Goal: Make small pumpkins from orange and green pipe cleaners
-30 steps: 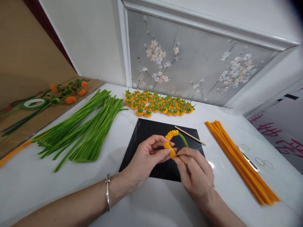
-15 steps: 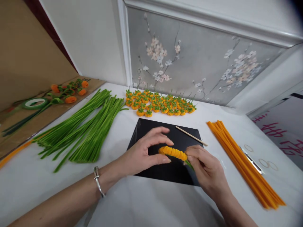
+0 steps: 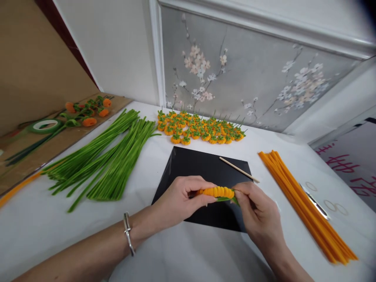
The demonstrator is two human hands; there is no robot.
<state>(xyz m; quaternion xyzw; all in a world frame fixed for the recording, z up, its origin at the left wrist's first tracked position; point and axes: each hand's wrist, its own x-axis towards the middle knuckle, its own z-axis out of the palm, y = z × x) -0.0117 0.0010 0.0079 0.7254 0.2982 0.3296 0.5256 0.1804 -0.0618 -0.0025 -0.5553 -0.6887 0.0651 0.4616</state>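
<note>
An orange coil of fuzzy pipe cleaner is stretched between my two hands above a black board. My left hand, with a silver bangle on its wrist, pinches the coil's left end between thumb and fingers. The coil's right end sits in the fingertips of my right hand, which are closed on it. A green pipe cleaner shows along the coil's underside and by the right fingertips; how it runs inside the coil is hidden. A thin wooden stick lies across the board's right edge.
Green pipe cleaners lie on the left. Several small orange pumpkins with green tops stand at the back. Orange pipe cleaners, scissors-like metal tool and thin rings lie right. Green tape rests on cardboard.
My left hand has closed from an open grasp onto the coil's left end. My right hand keeps its pinch on the right end, and the coil now lies more level.
</note>
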